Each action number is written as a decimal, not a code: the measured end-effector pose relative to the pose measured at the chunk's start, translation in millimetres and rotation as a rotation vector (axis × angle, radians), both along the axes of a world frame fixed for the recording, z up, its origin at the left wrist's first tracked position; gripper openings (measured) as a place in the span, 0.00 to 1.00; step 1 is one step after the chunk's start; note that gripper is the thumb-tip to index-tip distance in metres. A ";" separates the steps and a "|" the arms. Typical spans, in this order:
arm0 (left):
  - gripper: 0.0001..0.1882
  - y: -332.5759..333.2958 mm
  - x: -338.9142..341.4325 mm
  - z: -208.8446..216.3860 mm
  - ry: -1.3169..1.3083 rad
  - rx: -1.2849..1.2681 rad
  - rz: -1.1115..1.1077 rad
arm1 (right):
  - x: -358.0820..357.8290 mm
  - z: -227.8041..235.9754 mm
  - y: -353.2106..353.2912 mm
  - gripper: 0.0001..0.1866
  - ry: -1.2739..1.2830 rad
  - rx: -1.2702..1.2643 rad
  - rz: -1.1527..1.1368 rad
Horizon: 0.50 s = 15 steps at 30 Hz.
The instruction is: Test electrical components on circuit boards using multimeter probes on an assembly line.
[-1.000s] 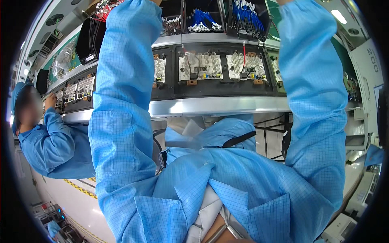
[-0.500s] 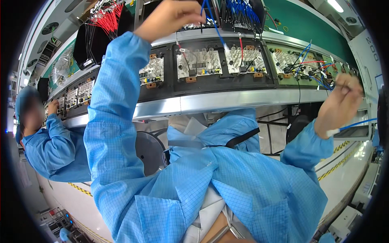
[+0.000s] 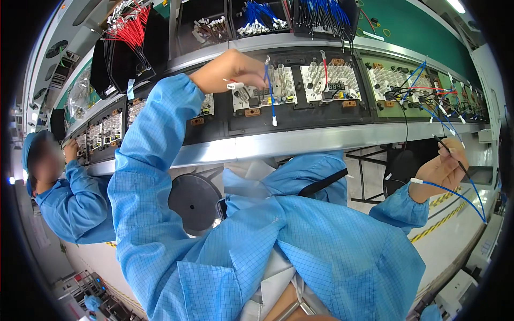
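My left hand [image 3: 233, 70] is closed, pinching a blue wire [image 3: 271, 96] near its metal terminal. The wire's white connector hangs down over a circuit board [image 3: 286, 80] with clear tubular parts and a digit display. Another white-ended lead [image 3: 234, 85] shows just under this hand. Off the bench's right front, my right hand [image 3: 441, 166] is closed on a thin black length that seems to run into a blue wire [image 3: 465, 197]. That wire loops back to a white connector by my wrist.
Black bins behind the boards hold red wires [image 3: 131, 29], blue wires [image 3: 257, 18] and blue-black wires [image 3: 324, 18]. A second board [image 3: 333, 80] bears a red lead. Tangled wires [image 3: 423, 93] cover boards at right. A co-worker [image 3: 69, 198] sits left, near a round stool [image 3: 194, 203].
My left hand has come down from the bins toward the boards, bringing the blue wire. My right hand has dropped slightly, and the black length and wire loop now show there.
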State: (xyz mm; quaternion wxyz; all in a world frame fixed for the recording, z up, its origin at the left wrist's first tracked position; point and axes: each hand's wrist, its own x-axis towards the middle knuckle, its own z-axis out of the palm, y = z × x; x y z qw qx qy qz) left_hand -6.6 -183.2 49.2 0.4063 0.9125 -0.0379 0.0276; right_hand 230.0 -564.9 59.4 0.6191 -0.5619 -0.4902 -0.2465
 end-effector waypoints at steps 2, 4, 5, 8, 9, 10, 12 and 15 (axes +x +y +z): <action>0.10 3.7 0.6 -5.6 -0.065 0.019 -0.056 | -0.2 -2.9 6.1 0.10 -0.002 -0.026 0.022; 0.10 7.5 0.9 -10.0 -0.062 -0.003 -0.056 | -1.1 -5.6 11.5 0.10 0.019 -0.042 -0.013; 0.10 9.8 0.2 -11.4 -0.073 0.016 -0.063 | -0.7 -6.3 13.5 0.10 0.024 -0.044 -0.014; 0.09 12.4 -1.7 -18.1 -0.067 0.021 -0.056 | 0.9 -8.8 18.7 0.09 0.034 -0.070 -0.005; 0.09 12.7 -2.2 -20.4 -0.054 0.014 -0.049 | 1.4 -10.5 20.7 0.09 0.049 -0.047 -0.018; 0.09 12.9 -2.4 -22.6 -0.048 0.008 -0.042 | 1.8 -12.1 22.1 0.09 0.064 -0.025 -0.031; 0.09 13.6 -2.6 -26.1 -0.133 0.051 -0.064 | 4.0 -13.6 24.3 0.09 0.062 -0.046 -0.022; 0.09 14.5 -3.4 -28.6 -0.101 0.014 -0.044 | 6.7 -15.8 26.0 0.10 0.052 -0.082 -0.001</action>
